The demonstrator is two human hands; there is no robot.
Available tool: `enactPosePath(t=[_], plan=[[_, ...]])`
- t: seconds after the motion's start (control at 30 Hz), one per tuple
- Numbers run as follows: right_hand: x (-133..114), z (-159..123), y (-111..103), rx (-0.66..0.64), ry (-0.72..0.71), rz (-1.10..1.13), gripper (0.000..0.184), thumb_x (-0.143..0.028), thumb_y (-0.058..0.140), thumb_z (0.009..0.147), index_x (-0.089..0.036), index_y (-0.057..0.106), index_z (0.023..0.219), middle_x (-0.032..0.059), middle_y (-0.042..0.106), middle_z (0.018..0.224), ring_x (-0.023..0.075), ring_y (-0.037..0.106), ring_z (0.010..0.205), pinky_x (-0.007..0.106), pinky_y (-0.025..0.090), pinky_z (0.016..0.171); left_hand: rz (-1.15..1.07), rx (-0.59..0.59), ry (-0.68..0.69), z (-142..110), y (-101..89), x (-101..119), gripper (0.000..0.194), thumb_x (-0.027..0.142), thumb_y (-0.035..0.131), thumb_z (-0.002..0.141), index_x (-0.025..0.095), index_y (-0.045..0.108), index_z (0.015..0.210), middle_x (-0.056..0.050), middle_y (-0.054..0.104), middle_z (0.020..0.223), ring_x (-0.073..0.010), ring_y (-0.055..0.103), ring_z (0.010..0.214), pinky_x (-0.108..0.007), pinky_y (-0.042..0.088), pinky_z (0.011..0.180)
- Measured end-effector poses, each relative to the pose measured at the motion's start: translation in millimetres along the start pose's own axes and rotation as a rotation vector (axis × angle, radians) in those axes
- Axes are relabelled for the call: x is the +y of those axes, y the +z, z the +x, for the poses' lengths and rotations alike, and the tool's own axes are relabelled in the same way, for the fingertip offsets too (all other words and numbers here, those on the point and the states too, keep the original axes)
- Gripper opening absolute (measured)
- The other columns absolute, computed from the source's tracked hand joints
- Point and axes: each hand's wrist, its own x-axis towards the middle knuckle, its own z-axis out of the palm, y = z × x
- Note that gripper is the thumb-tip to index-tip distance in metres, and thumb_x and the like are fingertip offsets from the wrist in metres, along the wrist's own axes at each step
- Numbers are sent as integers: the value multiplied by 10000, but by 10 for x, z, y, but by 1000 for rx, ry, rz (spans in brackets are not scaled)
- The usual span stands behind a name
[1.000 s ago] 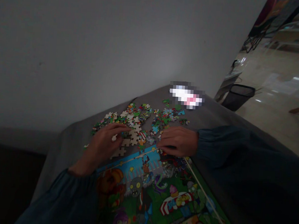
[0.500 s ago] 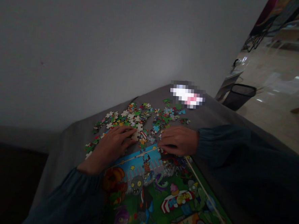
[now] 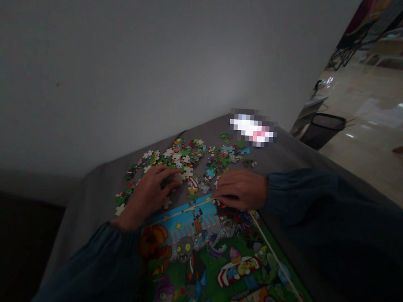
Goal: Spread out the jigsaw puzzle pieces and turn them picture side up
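A colourful cartoon picture sheet [image 3: 215,261] lies on the grey table [image 3: 92,194] in front of me. Beyond it, loose jigsaw pieces [image 3: 194,162] are scattered, some face down and pale. My left hand [image 3: 147,193] rests palm down on the pieces at the sheet's far left corner, with its fingers bent over them; I cannot see whether it holds one. My right hand [image 3: 242,190] lies on the sheet's far edge with its fingers curled under, touching pieces there.
A blurred-out white and pink object [image 3: 252,129] sits at the table's far corner. A plain wall stands behind the table. To the right, a black mesh bin [image 3: 322,129] stands on a shiny floor, with furniture farther off.
My left hand slid right over the face-down pieces, then drew back a little and curled; several pale pieces near the sheet's corner are now covered or shifted. My right hand stayed put.
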Motion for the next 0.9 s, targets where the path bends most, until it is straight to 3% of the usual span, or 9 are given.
enactPosePath(t=[0.1, 0.17, 0.33, 0.5, 0.6, 0.7, 0.8, 0.9], plan=[[-1, -1, 0, 8, -13, 1, 271, -217, 423, 946, -139, 683, 956, 61, 666, 797, 160, 559, 758, 287, 445, 714, -64, 72, -16, 7, -4, 18, 239, 378, 571, 901, 250, 675, 1074, -29, 653, 958, -178, 626, 848, -308, 510, 758], [-6, 0, -4, 7, -9, 1, 264, -214, 429, 943, -142, 682, 962, 61, 669, 802, 161, 561, 761, 290, 445, 718, -96, 88, 14, 8, -11, 53, 206, 357, 557, 911, 250, 687, 1028, -25, 657, 962, -168, 632, 847, -296, 511, 755], [-9, 6, -11, 13, -2, 0, 263, -216, 430, 946, -144, 683, 949, 57, 674, 800, 160, 564, 753, 289, 445, 704, -180, -127, 87, -4, -72, 88, 233, 302, 556, 912, 293, 660, 1120, -14, 673, 1099, -183, 627, 989, -340, 507, 860], [5, 0, -1, 21, -21, 1, 270, -217, 423, 947, -140, 683, 959, 62, 673, 803, 160, 564, 760, 287, 445, 700, -208, -211, 57, -14, -154, -42, 330, 425, 625, 857, 299, 647, 1161, -8, 717, 1049, -194, 652, 952, -348, 522, 836], [6, -2, 6, 13, -11, 2, 267, -222, 427, 947, -145, 682, 968, 59, 674, 811, 159, 567, 767, 286, 447, 710, -130, -122, 84, -7, -114, -33, 373, 512, 555, 880, 280, 654, 1155, -32, 686, 1158, -218, 609, 1072, -398, 474, 948], [1, 10, 7, -7, -1, 2, 260, -221, 434, 944, -145, 681, 967, 61, 676, 828, 158, 567, 773, 286, 448, 728, 38, 1, 44, 0, 23, 91, 420, 460, 408, 962, 254, 569, 1291, -58, 526, 1408, -266, 452, 1287, -491, 359, 1064], [-3, 28, 4, -35, 4, -5, 259, -223, 432, 945, -147, 679, 960, 59, 670, 818, 160, 565, 769, 287, 449, 721, 157, -82, 40, -8, 166, 207, 433, 385, 334, 993, 299, 438, 1405, -8, 439, 1483, -288, 339, 1379, -554, 317, 1068], [-5, 35, 2, -50, 14, -17, 259, -225, 428, 947, -152, 675, 972, 56, 670, 824, 164, 566, 777, 293, 452, 727, 204, -136, 50, -20, 209, 233, 417, 384, 354, 988, 328, 454, 1390, 19, 485, 1445, -292, 327, 1389, -560, 309, 1059]])
